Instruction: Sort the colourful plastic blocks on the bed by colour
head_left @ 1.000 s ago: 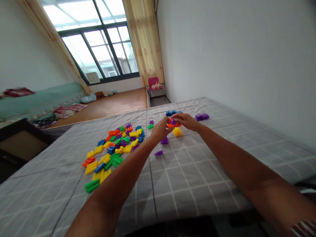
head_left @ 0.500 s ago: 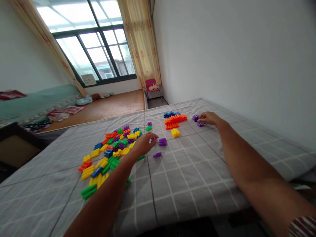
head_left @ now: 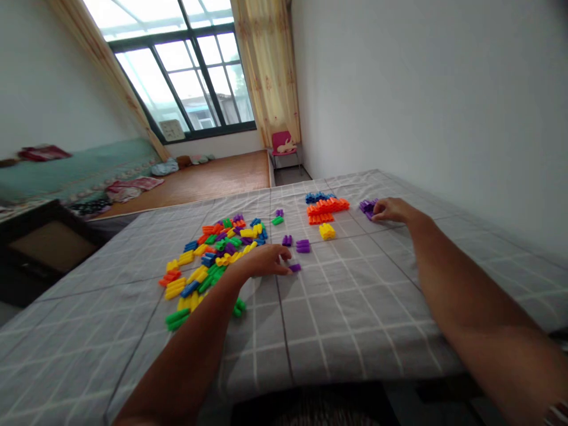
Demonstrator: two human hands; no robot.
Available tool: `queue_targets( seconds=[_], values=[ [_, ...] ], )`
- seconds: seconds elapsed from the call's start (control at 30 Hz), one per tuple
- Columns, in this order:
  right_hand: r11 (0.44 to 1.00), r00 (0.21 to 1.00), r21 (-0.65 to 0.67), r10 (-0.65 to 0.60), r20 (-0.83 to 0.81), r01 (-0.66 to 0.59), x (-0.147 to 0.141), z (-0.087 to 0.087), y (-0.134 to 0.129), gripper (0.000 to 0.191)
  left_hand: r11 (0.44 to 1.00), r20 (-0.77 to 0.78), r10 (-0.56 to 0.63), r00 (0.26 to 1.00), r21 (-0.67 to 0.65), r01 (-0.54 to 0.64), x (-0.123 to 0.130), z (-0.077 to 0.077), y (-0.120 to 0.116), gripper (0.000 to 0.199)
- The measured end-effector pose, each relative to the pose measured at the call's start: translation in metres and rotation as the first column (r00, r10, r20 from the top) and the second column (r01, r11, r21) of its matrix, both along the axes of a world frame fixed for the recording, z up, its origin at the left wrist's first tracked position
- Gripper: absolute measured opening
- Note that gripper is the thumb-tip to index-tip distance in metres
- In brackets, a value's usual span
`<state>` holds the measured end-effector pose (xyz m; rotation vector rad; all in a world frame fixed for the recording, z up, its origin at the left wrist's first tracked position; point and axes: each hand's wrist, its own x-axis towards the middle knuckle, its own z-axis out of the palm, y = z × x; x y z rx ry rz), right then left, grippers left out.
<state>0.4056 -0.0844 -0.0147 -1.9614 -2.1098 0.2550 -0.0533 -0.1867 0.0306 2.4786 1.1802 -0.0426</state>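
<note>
My left hand (head_left: pixel 271 260) is over the grey checked cloth with its fingers curved and apart. Its thumb tip is at a small purple plastic building block (head_left: pixel 295 268); I cannot make out a grip on it. Just beyond are two more purple pieces, a small block (head_left: pixel 287 240) and a larger joined one (head_left: pixel 303 246). Farther right, my right hand (head_left: pixel 391 209) has its fingers closed on the near side of a purple block cluster (head_left: pixel 367 207) resting on the cloth. Part of that cluster is hidden by the fingers.
Left of centre spreads a loose pile of mixed blocks (head_left: pixel 213 276). Orange rows (head_left: pixel 327 207), a blue row (head_left: pixel 316 197) and a yellow cluster (head_left: pixel 327 231) stand between my hands. A white wall (head_left: pixel 426 106) runs along the right side.
My left hand has moved nearer to me, away from one small purple block to another. My right hand stays at the purple cluster. The whole view has shifted slightly.
</note>
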Motion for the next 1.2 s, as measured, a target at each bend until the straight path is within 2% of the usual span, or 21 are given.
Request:
queue_targets(
  seconds=[0.1,0.2,0.3,0.37,0.47,0.53,0.6,0.67,0.8,0.9,1.03,1.1,1.2],
  values=[
    [0.995,0.997,0.101,-0.016,0.071,0.009,-0.006,0.005,0.001,0.036,0.999,-0.023,-0.038,0.999,0.014,0.039,0.002,-0.002,0.0,0.048],
    [0.95,0.996,0.311,-0.01,0.083,-0.017,-0.025,0.014,-0.001,0.041,0.991,0.057,0.027,0.998,0.133,-0.035,0.004,-0.008,0.008,0.032],
    [0.891,0.992,0.436,0.116,0.047,-0.125,-0.061,0.024,-0.007,0.038,0.939,0.208,0.081,0.975,0.312,-0.144,0.011,-0.022,0.02,0.028],
    [0.862,0.965,0.452,0.261,-0.008,-0.229,-0.094,0.029,-0.016,0.035,0.915,0.204,0.046,0.978,0.383,-0.123,0.016,-0.032,0.027,0.033],
    [0.796,0.846,0.402,0.526,-0.089,-0.453,-0.149,0.032,-0.037,0.027,0.916,0.106,0.01,0.994,0.398,-0.051,0.018,-0.042,0.031,0.038],
    [0.678,0.703,0.346,0.707,-0.07,-0.648,-0.182,0.027,-0.052,0.023,0.922,0.091,0.011,0.996,0.385,-0.045,0.016,-0.043,0.032,0.037],
    [0.56,0.584,0.286,0.812,-0.001,-0.778,-0.206,0.019,-0.065,0.03,0.924,0.116,0.034,0.993,0.375,-0.076,0.011,-0.042,0.031,0.038],
    [0.506,0.537,0.236,0.839,0.09,-0.83,-0.219,0.011,-0.074,0.034,0.921,0.144,0.075,0.987,0.369,-0.124,0.006,-0.04,0.031,0.04],
    [0.52,0.555,0.202,0.808,0.197,-0.83,-0.224,0.004,-0.079,0.031,0.92,0.161,0.09,0.983,0.365,-0.144,-0.001,-0.042,0.033,0.039],
    [0.536,0.562,0.178,0.811,0.162,-0.825,-0.224,0.007,-0.081,0.028,0.915,0.164,0.064,0.984,0.383,-0.124,-0.003,-0.047,0.038,0.037],
    [0.587,0.601,0.158,0.798,0.057,-0.794,-0.221,0.018,-0.08,0.039,0.91,0.17,0.054,0.984,0.397,-0.118,-0.004,-0.049,0.042,0.036],
    [0.643,0.649,0.186,0.76,-0.031,-0.743,-0.209,0.029,-0.073,0.041,0.911,0.173,0.056,0.983,0.393,-0.121,-0.004,-0.049,0.041,0.036],
    [0.804,0.791,0.28,0.582,-0.188,-0.525,-0.165,0.047,-0.055,0.039,0.911,0.177,0.059,0.982,0.392,-0.125,-0.005,-0.049,0.04,0.038]
  ],
)
